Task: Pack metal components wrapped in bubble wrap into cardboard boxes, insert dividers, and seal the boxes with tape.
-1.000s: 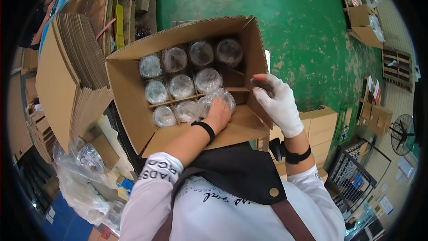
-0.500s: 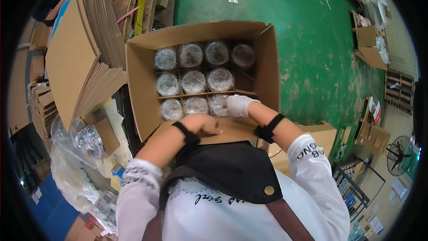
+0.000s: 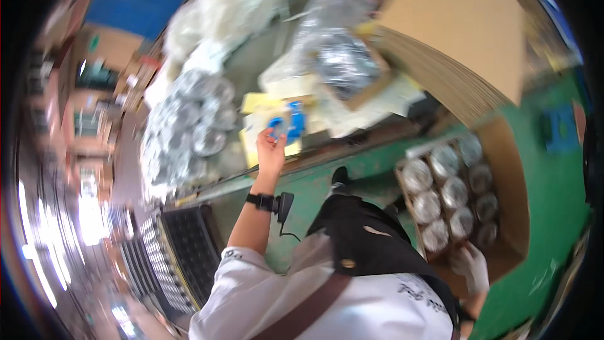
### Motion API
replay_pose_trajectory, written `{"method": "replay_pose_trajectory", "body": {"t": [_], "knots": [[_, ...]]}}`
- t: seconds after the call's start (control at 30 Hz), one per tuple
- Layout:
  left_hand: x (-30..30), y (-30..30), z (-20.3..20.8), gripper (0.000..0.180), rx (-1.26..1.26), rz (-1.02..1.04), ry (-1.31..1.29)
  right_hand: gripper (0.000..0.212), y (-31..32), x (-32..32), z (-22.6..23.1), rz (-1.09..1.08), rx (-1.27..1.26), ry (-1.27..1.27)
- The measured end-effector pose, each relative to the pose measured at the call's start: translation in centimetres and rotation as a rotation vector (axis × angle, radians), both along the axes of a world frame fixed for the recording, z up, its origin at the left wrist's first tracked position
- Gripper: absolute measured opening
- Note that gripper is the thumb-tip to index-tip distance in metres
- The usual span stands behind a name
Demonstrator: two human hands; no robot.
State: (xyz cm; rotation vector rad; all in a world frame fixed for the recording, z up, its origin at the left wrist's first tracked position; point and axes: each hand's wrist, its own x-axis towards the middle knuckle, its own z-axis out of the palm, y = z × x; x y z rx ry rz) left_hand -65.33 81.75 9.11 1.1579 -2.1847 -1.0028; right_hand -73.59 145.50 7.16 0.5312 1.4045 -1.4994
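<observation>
On the worktable (image 3: 229, 184), my bare left hand (image 3: 271, 150) reaches out with its fingers closed on a blue tape roll (image 3: 275, 127). A second blue piece (image 3: 296, 119) lies right beside it, over yellow and white papers. Down at the right stands an open cardboard box (image 3: 513, 204) holding rows of round, clear-wrapped jars (image 3: 453, 192) between dividers. At the near side of this box is my right hand (image 3: 470, 267) in a white glove, close to the jars; its fingers are blurred and partly hidden.
A stack of flat cardboard (image 3: 462, 31) rises at the table's far right. Clear plastic bundles (image 3: 189, 129) and a small carton with silvery wrap (image 3: 346, 66) cover parts of the table. Black crates (image 3: 189, 245) stand at the lower left. The floor (image 3: 560, 264) is green.
The view has swung left toward the worktable, so the box now appears at the right. My left hand has left the box and taken hold of the blue tape roll. My right hand stays by the box.
</observation>
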Motion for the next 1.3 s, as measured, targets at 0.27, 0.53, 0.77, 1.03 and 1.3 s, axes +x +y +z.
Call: {"method": "replay_pose_trajectory", "body": {"t": [0.27,0.53,0.77,1.03,1.3], "knots": [[16.3,-22.4,2.1,0.062,-0.724,0.165,-0.889,0.027,6.6,8.2,17.2,-0.244,1.226,0.567],[16.1,-31.1,2.6,0.027,-0.734,-0.628,-1.042,0.035,-38.6,-0.7,18.5,0.011,0.645,1.077],[21.0,-21.9,0.6,0.018,-0.668,-0.419,-0.660,0.030,-82.7,7.5,10.4,0.976,-0.326,1.684],[21.8,-23.6,-0.9,0.025,-0.603,-0.461,-0.598,0.021,-94.9,10.3,1.0,1.174,0.497,1.689],[19.7,-26.5,0.1,0.047,-0.595,-0.556,-0.686,0.045,-63.4,2.0,8.6,0.292,-0.318,0.560]]}}
